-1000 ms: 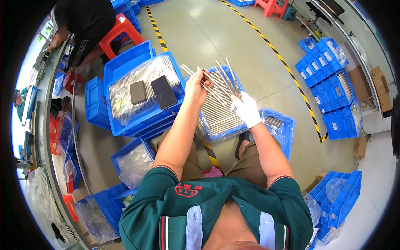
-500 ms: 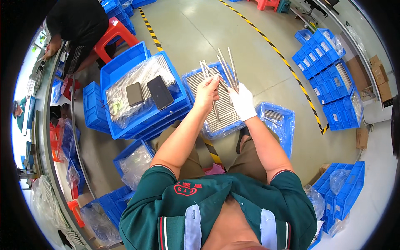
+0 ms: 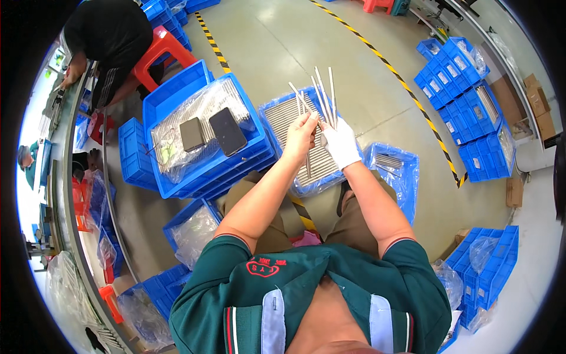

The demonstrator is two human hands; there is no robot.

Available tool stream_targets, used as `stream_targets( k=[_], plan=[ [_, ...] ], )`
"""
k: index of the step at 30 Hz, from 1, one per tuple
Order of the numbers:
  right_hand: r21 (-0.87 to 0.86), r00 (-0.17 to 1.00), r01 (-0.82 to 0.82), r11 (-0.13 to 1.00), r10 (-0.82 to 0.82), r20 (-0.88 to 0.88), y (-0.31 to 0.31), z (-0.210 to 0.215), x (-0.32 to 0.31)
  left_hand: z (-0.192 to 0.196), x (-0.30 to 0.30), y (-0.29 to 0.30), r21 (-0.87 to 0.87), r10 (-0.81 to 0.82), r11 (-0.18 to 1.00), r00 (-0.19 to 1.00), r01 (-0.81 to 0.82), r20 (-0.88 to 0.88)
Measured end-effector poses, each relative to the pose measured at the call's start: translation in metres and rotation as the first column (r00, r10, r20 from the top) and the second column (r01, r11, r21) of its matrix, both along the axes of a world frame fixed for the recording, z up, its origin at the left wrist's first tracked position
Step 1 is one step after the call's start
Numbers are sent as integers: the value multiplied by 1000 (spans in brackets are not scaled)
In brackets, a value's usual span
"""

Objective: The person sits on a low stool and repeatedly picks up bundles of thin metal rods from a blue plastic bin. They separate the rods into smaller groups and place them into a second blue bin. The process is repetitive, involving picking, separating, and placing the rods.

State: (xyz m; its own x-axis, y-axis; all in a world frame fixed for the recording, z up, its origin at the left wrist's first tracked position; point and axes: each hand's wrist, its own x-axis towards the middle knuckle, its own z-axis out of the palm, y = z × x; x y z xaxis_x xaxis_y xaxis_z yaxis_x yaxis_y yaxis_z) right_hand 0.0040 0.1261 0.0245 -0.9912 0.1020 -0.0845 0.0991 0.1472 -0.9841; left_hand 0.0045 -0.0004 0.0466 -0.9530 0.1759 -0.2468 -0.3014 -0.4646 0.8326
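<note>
The person's bare left hand (image 3: pixel 301 135) is closed around a few slim metal rods (image 3: pixel 308 167), some poking up past the fingers and one hanging down below them. Right beside it, the right hand (image 3: pixel 340 145), in a white glove, grips the lower ends of a second bunch (image 3: pixel 332 88) that fans upward; from where I stand, I can't tell whether the two hands touch. Both are over a plastic-lined blue crate (image 3: pixel 318 188) laid with rows of similar rods. Just to its right is a smaller lined crate (image 3: pixel 407 193) with some more rods in it. Over on the left, a stack of blue crates (image 3: pixel 200 184) bears rods under clear plastic, with a black phone (image 3: pixel 227 131) and a small dark case (image 3: pixel 191 134) lying on top. Beyond that, a co-worker in black (image 3: pixel 112 32) sits on a red stool (image 3: pixel 162 56), near a long bench (image 3: pixel 73 112).
</note>
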Motion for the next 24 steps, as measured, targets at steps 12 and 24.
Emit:
stream_targets(
  k=[12, 24],
  plan=[
    [-46, 1000, -9, 999, 10, 22, 4, 10, -3, -17, -4, 10, -245, 67, 963, 982, -109, -175],
    [-232, 997, 81, 969, -84, 1, 27, 18, -27, -1, 17, 12, -458, -456, 794, 890, 400, -13]
  ],
)
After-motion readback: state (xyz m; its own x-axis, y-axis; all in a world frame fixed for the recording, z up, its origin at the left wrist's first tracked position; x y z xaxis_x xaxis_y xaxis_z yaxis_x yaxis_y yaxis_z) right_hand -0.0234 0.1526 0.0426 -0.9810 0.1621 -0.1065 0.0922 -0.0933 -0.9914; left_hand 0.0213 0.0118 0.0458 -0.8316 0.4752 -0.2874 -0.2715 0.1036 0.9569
